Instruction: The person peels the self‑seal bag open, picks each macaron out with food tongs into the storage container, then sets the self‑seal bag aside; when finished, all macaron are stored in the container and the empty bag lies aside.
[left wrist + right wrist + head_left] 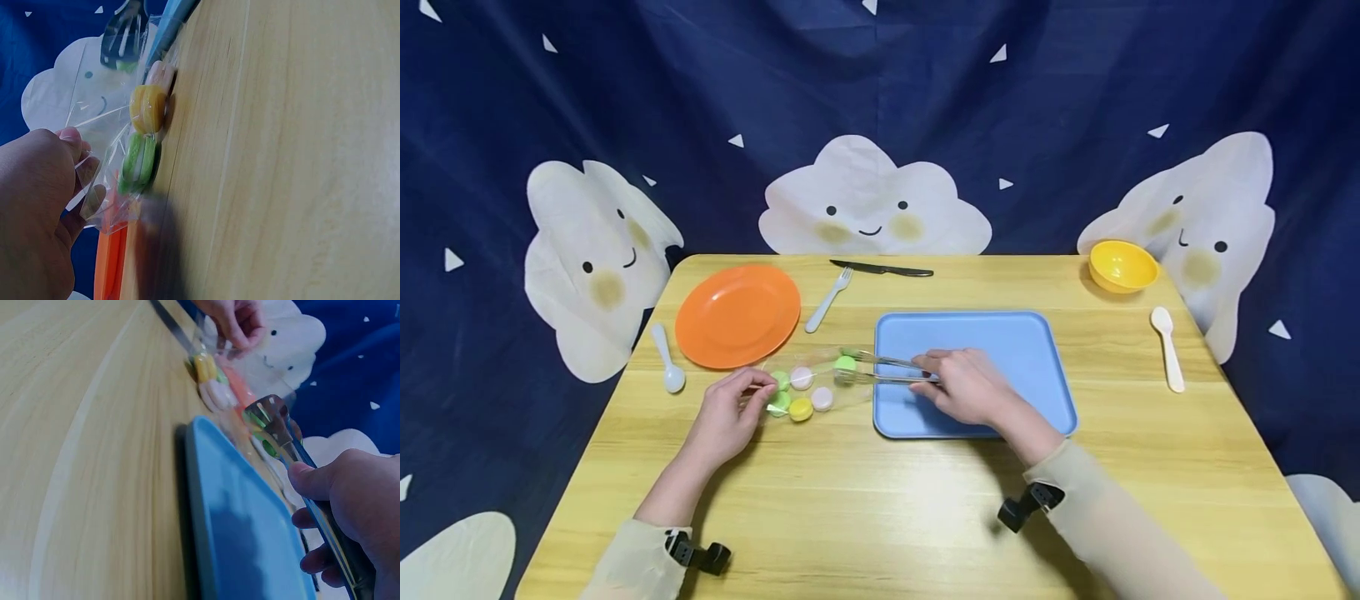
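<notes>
At the left, my left hand (726, 421) pinches the edge of a clear plastic bag (103, 137) between thumb and fingers. In the bag lie several macarons: a yellow one (801, 409), green ones (779, 404) and pale pink ones (822, 398). My right hand (966, 387) grips metal tongs (328, 528) above the blue tray (1015, 358). The slotted tips of the tongs point left into the bag's right end, around a green macaron (846, 363). Whether they squeeze it I cannot tell. The bag lies between the left hand and the tray.
An orange plate (737, 317) sits behind the left hand, with a pale spoon (667, 360) at its left and a pale fork (829, 300) at its right. A black knife (882, 268) lies at the back. On the right are a yellow bowl (1123, 268) and a white spoon (1168, 350).
</notes>
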The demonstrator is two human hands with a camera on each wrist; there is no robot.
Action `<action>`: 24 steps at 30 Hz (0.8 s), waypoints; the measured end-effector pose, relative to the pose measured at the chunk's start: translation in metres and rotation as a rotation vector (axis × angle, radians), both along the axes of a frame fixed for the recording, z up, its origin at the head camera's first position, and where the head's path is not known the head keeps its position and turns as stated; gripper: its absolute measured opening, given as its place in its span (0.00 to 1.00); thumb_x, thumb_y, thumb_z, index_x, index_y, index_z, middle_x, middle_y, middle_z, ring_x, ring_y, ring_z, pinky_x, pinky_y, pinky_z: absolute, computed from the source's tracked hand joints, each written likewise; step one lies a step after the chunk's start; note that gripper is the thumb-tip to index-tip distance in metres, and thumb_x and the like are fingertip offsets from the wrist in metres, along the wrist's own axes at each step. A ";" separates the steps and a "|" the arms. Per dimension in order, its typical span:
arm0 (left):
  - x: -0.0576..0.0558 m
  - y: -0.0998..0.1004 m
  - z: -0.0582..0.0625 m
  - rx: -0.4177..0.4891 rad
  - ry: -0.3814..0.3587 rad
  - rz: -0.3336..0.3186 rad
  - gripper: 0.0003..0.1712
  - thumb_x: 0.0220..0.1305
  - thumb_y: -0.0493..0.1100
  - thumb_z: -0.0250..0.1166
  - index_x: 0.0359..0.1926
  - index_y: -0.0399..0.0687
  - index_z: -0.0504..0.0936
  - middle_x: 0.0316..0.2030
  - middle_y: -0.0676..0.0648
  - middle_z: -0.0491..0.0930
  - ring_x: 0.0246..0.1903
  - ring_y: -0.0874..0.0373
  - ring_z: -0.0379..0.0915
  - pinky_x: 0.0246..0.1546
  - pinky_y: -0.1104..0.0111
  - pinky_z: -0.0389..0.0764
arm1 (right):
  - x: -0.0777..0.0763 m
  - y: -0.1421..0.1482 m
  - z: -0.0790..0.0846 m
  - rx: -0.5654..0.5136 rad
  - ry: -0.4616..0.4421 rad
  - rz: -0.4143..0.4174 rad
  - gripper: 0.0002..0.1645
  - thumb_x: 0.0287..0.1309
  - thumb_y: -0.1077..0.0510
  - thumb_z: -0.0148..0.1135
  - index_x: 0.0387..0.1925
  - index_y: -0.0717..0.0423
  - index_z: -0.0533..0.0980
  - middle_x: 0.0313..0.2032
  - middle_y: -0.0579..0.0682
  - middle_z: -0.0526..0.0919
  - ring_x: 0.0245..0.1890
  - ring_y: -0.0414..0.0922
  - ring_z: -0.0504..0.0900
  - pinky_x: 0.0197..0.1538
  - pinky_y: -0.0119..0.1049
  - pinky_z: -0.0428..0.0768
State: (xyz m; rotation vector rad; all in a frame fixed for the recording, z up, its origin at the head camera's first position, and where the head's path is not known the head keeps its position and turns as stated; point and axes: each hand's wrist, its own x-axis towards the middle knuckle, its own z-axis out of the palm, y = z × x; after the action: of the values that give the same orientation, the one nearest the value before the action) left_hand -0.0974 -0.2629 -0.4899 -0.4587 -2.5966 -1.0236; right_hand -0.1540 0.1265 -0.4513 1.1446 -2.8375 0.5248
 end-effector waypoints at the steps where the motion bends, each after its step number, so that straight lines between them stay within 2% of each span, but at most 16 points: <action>1: 0.000 0.000 0.000 0.000 0.003 0.002 0.07 0.68 0.30 0.72 0.42 0.46 0.86 0.40 0.50 0.87 0.41 0.53 0.85 0.42 0.58 0.89 | 0.001 0.006 0.001 -0.009 0.006 -0.008 0.25 0.72 0.45 0.68 0.59 0.57 0.84 0.52 0.53 0.89 0.38 0.50 0.89 0.41 0.51 0.88; 7: 0.000 0.001 -0.002 0.030 0.018 0.004 0.07 0.69 0.29 0.71 0.41 0.44 0.87 0.40 0.50 0.87 0.40 0.55 0.84 0.44 0.78 0.83 | 0.003 0.044 0.003 -0.041 0.043 -0.082 0.26 0.70 0.45 0.70 0.58 0.60 0.85 0.51 0.56 0.89 0.35 0.51 0.89 0.38 0.52 0.87; 9: 0.000 0.003 -0.002 0.041 0.018 0.001 0.07 0.69 0.28 0.71 0.41 0.43 0.87 0.40 0.50 0.87 0.40 0.55 0.84 0.44 0.82 0.81 | 0.003 0.056 0.003 -0.034 0.051 -0.114 0.26 0.70 0.45 0.70 0.58 0.60 0.85 0.52 0.56 0.89 0.38 0.53 0.89 0.38 0.53 0.87; 13: 0.000 0.003 -0.002 0.044 0.018 0.003 0.07 0.68 0.28 0.70 0.41 0.42 0.86 0.39 0.49 0.87 0.40 0.55 0.84 0.45 0.85 0.79 | -0.002 0.075 -0.002 0.000 0.055 -0.188 0.26 0.69 0.43 0.70 0.58 0.57 0.85 0.51 0.55 0.89 0.42 0.56 0.89 0.35 0.53 0.85; 16: 0.000 0.004 -0.002 0.041 0.018 0.005 0.06 0.68 0.27 0.70 0.41 0.41 0.86 0.39 0.49 0.87 0.40 0.55 0.85 0.45 0.85 0.79 | -0.007 0.084 -0.008 0.019 0.042 -0.240 0.26 0.69 0.43 0.71 0.58 0.56 0.85 0.50 0.54 0.90 0.39 0.56 0.89 0.31 0.52 0.83; 24: -0.001 0.004 -0.003 0.032 0.022 0.007 0.06 0.69 0.28 0.70 0.42 0.41 0.86 0.39 0.50 0.87 0.40 0.55 0.85 0.45 0.84 0.79 | -0.013 0.091 -0.016 0.039 0.008 -0.302 0.26 0.68 0.42 0.71 0.58 0.55 0.85 0.46 0.54 0.90 0.39 0.57 0.88 0.31 0.53 0.82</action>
State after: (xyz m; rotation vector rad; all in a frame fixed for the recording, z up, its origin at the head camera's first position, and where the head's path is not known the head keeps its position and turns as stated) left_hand -0.0985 -0.2587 -0.4930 -0.4502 -2.5566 -1.0498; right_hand -0.1673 0.2178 -0.4673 0.6990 -2.9470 0.4444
